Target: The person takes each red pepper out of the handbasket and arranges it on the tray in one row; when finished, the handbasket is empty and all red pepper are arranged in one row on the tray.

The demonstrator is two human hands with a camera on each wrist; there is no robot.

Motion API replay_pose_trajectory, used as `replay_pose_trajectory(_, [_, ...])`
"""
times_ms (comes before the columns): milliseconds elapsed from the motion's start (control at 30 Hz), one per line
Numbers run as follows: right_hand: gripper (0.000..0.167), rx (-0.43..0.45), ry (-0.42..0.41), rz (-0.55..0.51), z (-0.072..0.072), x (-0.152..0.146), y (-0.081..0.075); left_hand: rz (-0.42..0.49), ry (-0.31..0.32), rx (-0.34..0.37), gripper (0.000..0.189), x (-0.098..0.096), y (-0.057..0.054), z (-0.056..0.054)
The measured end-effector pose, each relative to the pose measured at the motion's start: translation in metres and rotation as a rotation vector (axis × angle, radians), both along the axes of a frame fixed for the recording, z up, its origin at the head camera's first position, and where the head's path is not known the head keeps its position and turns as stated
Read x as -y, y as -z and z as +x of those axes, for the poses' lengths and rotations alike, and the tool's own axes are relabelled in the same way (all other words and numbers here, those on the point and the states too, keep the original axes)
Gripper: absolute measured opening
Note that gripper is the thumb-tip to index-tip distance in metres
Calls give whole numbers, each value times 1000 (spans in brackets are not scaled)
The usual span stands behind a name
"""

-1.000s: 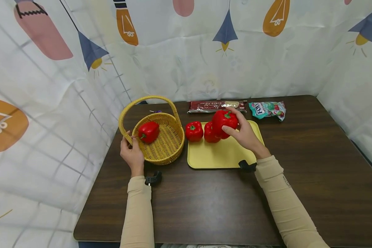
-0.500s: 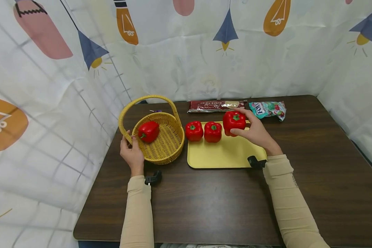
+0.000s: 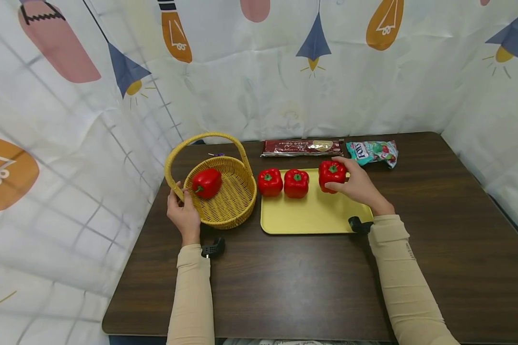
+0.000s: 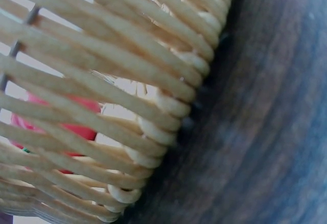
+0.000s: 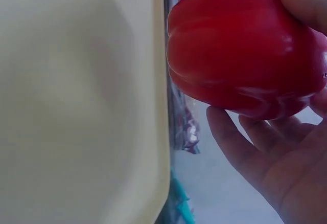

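Observation:
My right hand [image 3: 357, 183] grips a red bell pepper [image 3: 330, 175] over the right part of the yellow tray [image 3: 302, 218], thumb on one side and fingers on the other. In the right wrist view the same bell pepper [image 5: 240, 50] shows large beside the tray. Two more red bell peppers, one [image 3: 296, 183] on the tray and one [image 3: 270, 182] at its left edge, stand side by side with stems up. My left hand [image 3: 184, 215] holds the yellow wicker basket [image 3: 229, 218] where its handle meets the rim. Inside lies another bell pepper [image 3: 207, 183] on its side.
Behind the tray lies a dark red spaghetti packet [image 3: 302, 148]. A teal snack bag [image 3: 373, 152] sits to the right of it. A small purple item [image 3: 217, 155] lies behind the basket. A patterned curtain [image 3: 259, 86] rises at the table's [image 3: 263, 287] back edge.
My right hand has moved right with the bell pepper, away from the two standing ones, and then lower toward the tray. The left hand and the basket have stayed in place.

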State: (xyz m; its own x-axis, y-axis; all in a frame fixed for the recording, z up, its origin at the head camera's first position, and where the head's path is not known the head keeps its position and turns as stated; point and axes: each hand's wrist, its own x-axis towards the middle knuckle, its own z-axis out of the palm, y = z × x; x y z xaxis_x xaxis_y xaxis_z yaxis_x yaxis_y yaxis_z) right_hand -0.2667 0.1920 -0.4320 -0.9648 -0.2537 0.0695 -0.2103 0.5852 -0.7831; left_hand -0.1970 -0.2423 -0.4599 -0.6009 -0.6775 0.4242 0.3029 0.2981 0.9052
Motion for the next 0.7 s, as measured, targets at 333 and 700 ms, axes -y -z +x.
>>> replay_pose_trajectory(333, [76, 0, -31, 69, -5, 1, 13, 1, -3, -6, 29, 0, 0, 0])
replay_pose_trajectory(700, [77, 16, -87, 77, -6, 0, 15, 5, 2, 3, 29, 0, -1, 0])
